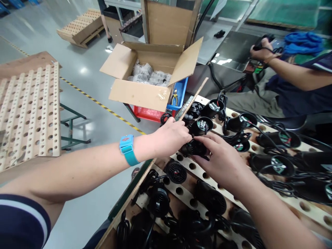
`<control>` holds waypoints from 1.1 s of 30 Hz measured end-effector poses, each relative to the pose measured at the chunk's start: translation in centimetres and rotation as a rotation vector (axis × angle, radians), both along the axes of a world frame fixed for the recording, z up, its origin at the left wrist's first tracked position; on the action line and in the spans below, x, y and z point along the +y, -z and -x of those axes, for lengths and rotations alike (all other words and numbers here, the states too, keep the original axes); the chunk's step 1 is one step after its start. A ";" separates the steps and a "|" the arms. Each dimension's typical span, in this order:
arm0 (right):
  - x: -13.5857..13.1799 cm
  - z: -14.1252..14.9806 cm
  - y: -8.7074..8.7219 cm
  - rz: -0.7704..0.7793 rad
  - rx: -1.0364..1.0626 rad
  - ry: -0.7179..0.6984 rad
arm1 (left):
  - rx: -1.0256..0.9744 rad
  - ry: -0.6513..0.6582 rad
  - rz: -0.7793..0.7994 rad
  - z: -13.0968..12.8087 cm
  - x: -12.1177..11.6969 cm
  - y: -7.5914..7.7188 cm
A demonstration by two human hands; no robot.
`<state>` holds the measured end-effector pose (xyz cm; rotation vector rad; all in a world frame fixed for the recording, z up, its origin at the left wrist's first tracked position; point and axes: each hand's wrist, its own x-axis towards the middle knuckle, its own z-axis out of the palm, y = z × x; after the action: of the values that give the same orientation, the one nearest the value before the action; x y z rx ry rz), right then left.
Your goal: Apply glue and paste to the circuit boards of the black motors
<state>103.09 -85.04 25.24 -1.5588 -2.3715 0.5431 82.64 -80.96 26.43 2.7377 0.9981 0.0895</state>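
My right hand (216,154) curls its thumb and fingers around a black cylindrical housing (193,148) near the rack's left edge. Against the top of that housing is my left hand (172,136), its fingers bent closed in a pinch. What the left fingertips grip, if anything, is hidden. A blue-green strap (129,150) circles the left wrist. Just beyond my hands stands an open black housing (201,125) with a circuit board and wires inside. Nearer to me, a round black grille cap (175,171) faces up on the rack.
The wooden rack (166,188) with drilled holes carries several black housings and coiled cables. Past its edge stand an open cardboard box (140,95) with bagged parts and a blue bin (182,91) with pliers (175,98). At right, a co-worker's hand (263,52) holds a black part.
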 end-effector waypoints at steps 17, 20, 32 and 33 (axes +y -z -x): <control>-0.9 1.7 -0.1 0.028 -0.145 0.124 | 0.037 0.007 -0.029 -0.5 0.3 -0.4; -0.8 1.7 -0.2 0.037 -0.164 0.113 | 0.033 0.009 -0.015 -0.6 0.4 -0.5; 0.1 1.1 -1.3 0.076 -0.181 0.028 | -0.018 -0.006 0.060 -0.4 0.2 -0.7; 0.1 1.3 -1.4 0.070 -0.211 0.014 | -0.023 -0.005 0.060 -0.3 0.1 -0.7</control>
<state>101.80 -84.96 26.62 -1.7407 -2.5162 0.4852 82.93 -80.90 27.11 2.6735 0.9853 0.0904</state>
